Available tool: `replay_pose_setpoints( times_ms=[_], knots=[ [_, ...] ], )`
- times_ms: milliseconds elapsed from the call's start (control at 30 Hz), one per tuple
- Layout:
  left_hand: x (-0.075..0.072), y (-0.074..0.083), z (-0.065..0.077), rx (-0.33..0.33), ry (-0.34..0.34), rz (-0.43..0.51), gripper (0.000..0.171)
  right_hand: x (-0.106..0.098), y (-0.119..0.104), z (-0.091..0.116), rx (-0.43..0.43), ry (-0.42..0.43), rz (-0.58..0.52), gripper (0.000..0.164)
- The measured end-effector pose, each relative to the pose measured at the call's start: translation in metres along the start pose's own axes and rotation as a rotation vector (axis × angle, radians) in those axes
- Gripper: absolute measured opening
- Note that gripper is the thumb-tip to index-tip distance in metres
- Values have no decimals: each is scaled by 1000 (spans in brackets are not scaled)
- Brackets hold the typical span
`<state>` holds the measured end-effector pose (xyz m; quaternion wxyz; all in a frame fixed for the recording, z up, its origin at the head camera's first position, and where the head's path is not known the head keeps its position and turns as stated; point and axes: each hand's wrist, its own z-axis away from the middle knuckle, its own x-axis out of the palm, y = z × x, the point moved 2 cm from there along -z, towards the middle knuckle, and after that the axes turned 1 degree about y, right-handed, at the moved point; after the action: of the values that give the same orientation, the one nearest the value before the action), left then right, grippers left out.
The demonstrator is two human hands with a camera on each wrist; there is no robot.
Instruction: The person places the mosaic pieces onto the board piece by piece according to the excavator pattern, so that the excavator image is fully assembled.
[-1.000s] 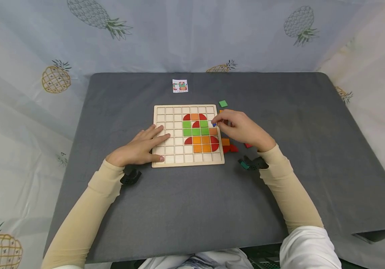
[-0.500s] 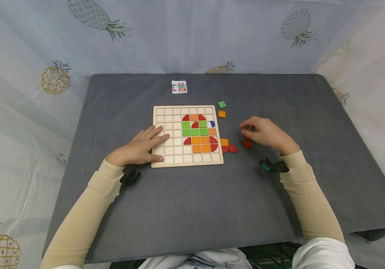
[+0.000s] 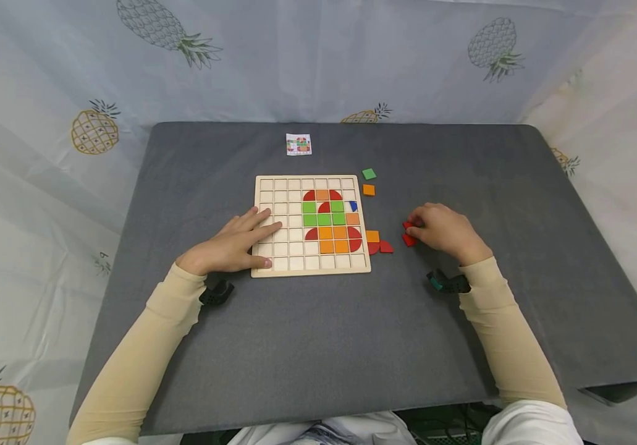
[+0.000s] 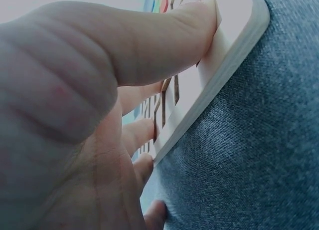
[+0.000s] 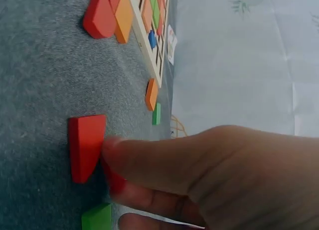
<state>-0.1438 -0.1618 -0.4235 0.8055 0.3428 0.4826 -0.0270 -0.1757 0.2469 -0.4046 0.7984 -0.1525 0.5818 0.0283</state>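
Observation:
My left hand (image 3: 228, 244) rests spread on the left part of the pale wooden grid board (image 3: 296, 248), its thumb on the front left corner in the left wrist view. Red, orange and green tiles and one blue piece (image 3: 353, 206) sit in the grid's right half. Off to the board's right, my right hand (image 3: 445, 230) is down at the table. Its thumb and fingers pinch a small red block (image 5: 115, 184), mostly hidden behind the thumb. Close beside lies a red quarter-circle block (image 5: 88, 145), and a green block (image 5: 97, 217) is under the hand.
A small pattern card (image 3: 298, 144) lies behind the board. Along the board's right side are a green tile (image 3: 369, 173), an orange tile (image 3: 369, 190), another orange tile (image 3: 372, 236) and red pieces (image 3: 386, 247). The grey table (image 3: 296, 346) ends at a curtain.
My right hand has left the board's right edge, where the blue piece now lies in the grid, and moved right to the loose red blocks. My left hand has stayed put.

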Motion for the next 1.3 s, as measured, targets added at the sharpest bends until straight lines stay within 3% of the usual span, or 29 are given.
replay_pose_setpoints(
  times_ms=[233, 500, 833, 1300],
  knots=[
    [1, 0, -1, -2, 2, 0, 80, 4, -2, -1, -33, 13, -102, 16],
    [2, -2, -1, 5, 10, 5, 80, 5, -9, -5, -117, 75, -192, 26],
    [0, -2, 1, 5, 11, -3, 79, -5, -40, -2, -259, 102, -285, 19],
    [1, -2, -1, 1, 7, -16, 79, -13, -68, -4, -282, 83, -340, 14]
  ],
)
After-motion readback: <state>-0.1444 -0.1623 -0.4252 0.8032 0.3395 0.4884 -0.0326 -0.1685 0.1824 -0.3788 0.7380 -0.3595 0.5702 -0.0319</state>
